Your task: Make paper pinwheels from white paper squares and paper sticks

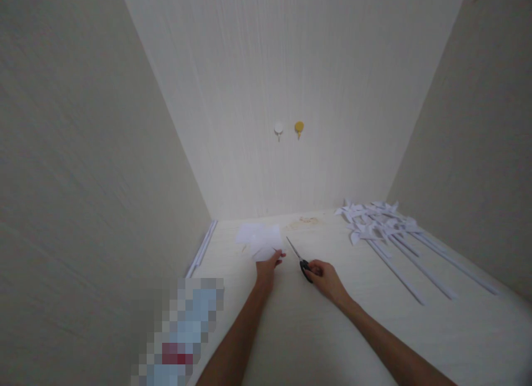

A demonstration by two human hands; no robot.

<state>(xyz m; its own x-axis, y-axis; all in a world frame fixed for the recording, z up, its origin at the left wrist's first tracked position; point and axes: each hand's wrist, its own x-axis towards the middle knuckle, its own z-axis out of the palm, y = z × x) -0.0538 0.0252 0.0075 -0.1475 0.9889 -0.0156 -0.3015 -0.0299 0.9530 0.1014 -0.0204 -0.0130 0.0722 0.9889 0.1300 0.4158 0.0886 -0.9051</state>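
Observation:
My left hand (269, 264) is closed on a white sheet of paper (262, 252), with the thumb and fingers pinching its right edge. Just behind it, more white paper (248, 232) lies flat on the pale tabletop (316, 330). A pair of scissors (305, 267) with black handles is gripped in my right hand (326, 278). The blades look closed and point forward and left, a little to the right of the paper and apart from it. My right fingers partly hide the handles.
Several white paper pinwheels (374, 225) on rolled paper sticks (399, 272) lie at the right. Rolled paper tubes (203, 245) rest along the left wall. A blurred-out bluish object (187, 325) is at front left. Small rubber-band-like loops (308, 220) lie at the back; two hooks (299, 128) hang on the wall.

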